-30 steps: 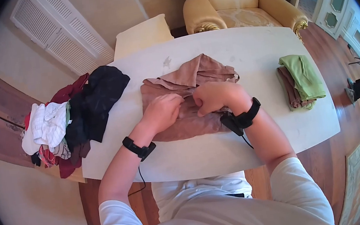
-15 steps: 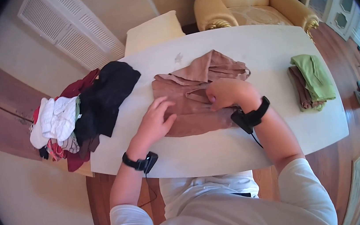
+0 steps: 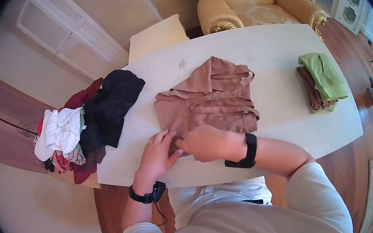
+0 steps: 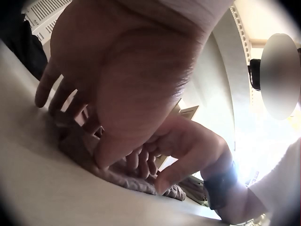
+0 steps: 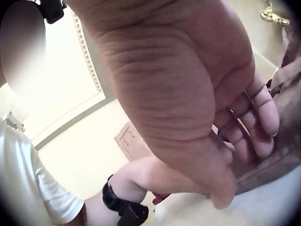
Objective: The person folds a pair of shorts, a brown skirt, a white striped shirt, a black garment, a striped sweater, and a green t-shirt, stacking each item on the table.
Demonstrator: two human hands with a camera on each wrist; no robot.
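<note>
A pinkish-brown garment [image 3: 224,82] with strap-like bands lies folded on the white table [image 3: 289,128]. At its near left corner my left hand [image 3: 154,156] rests with spread fingers on the cloth. My right hand [image 3: 208,142] is beside it, reaching across the near edge with fingertips close to the left thumb. The left wrist view shows the left fingers [image 4: 70,96] reaching down to the cloth and the thumb at its edge. Loosely bent right fingers [image 5: 247,136] lie against the brown fabric in the right wrist view, the thumb apart from them.
A pile of mixed clothes, with a black garment [image 3: 116,106] and a white one [image 3: 61,130], is at the table's left. Folded green cloth [image 3: 324,77] lies atop brown cloth [image 3: 310,91] at the right. A gold armchair [image 3: 252,5] stands behind the table.
Both hands have left the garment's middle for its near left corner, the right one crossing leftward. The bands and right part of the garment are now uncovered.
</note>
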